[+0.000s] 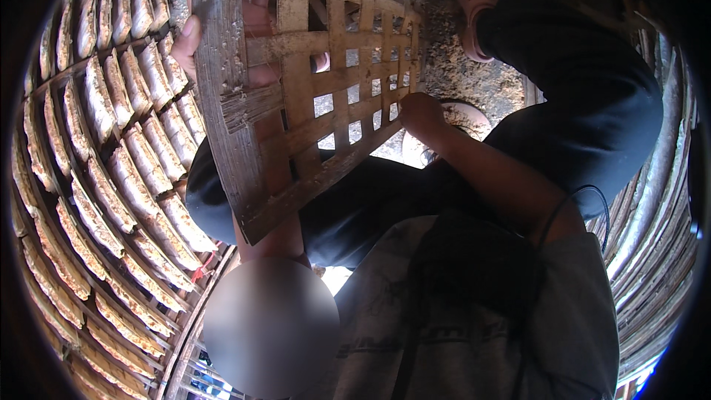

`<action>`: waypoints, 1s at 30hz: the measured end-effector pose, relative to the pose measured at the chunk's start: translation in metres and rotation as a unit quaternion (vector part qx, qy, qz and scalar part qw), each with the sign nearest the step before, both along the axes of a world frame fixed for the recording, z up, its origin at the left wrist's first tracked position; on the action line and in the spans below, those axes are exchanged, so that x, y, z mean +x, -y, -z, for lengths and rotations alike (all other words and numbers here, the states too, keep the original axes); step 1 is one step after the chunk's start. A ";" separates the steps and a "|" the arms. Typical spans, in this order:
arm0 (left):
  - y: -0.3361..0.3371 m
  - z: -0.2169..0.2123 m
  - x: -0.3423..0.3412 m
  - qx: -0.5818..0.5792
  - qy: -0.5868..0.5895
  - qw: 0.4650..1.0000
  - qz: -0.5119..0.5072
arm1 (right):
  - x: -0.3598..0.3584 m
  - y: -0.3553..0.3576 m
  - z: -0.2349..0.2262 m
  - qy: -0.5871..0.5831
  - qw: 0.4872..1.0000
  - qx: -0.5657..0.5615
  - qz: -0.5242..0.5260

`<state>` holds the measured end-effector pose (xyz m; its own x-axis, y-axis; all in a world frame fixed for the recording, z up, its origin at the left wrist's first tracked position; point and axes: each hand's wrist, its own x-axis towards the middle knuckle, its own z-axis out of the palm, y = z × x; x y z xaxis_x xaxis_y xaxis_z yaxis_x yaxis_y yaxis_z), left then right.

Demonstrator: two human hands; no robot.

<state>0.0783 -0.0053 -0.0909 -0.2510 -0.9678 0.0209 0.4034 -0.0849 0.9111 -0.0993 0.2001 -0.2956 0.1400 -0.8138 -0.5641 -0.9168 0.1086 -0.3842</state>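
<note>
The left hand (194,38) reaches up and forward, thumb out along the near side, fingers curled out of sight behind. The right hand (421,115) is closed in a grip, its bare forearm running back to the lower right.

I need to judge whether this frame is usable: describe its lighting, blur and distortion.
Head view: strong fisheye bending, a black rim around the circular picture; rows of flat pale pieces curve at the left. Daylight shines through the gaps of the woven bamboo tray, leaving the dark trousers nearly featureless. The left hand and right hand on the tray are fairly sharp.
</note>
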 end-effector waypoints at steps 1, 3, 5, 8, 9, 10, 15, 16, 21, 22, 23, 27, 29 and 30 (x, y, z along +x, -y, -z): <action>-0.001 0.000 0.002 -0.001 -0.001 1.000 -0.005 | 0.001 0.004 -0.007 0.020 1.000 0.004 -0.017; -0.002 0.002 0.006 -0.002 -0.002 1.000 -0.012 | 0.002 0.014 -0.027 0.060 0.997 0.014 -0.051; -0.001 -0.001 0.004 -0.004 -0.002 1.000 -0.012 | -0.002 0.014 -0.015 0.165 0.986 0.023 -0.002; -0.001 -0.001 0.001 -0.003 -0.005 1.000 -0.013 | -0.016 0.018 0.005 0.195 0.978 0.055 -0.054; 0.000 0.000 -0.001 -0.002 -0.007 1.000 -0.011 | -0.018 0.016 0.009 0.164 0.982 0.058 -0.072; 0.001 0.005 -0.003 0.002 -0.009 1.000 -0.010 | -0.019 0.015 0.009 0.133 0.985 0.062 -0.088; -0.004 -0.001 0.005 -0.001 0.000 0.999 -0.032 | -0.011 0.021 -0.019 0.017 0.981 0.032 -0.188; -0.003 -0.001 0.005 -0.003 0.001 0.999 -0.033 | -0.011 0.022 -0.019 0.015 0.980 0.020 -0.199; -0.002 0.001 -0.002 -0.001 -0.001 1.000 -0.031 | -0.011 0.020 -0.007 0.004 0.961 -0.035 -0.275; -0.003 0.000 -0.001 -0.002 0.000 0.999 -0.035 | -0.010 0.020 -0.006 0.007 0.962 -0.033 -0.272; -0.003 0.000 -0.001 -0.001 0.001 0.999 -0.038 | -0.009 0.020 -0.006 0.010 0.963 -0.032 -0.269; -0.004 -0.003 0.000 -0.001 0.006 0.999 -0.050 | -0.012 0.022 -0.008 0.047 0.963 -0.049 -0.261; -0.004 -0.003 -0.001 0.000 0.007 0.998 -0.060 | -0.014 0.023 -0.010 0.050 0.960 -0.040 -0.272; -0.004 -0.003 -0.002 0.002 0.007 0.998 -0.068 | -0.015 0.023 -0.011 0.052 0.959 -0.036 -0.278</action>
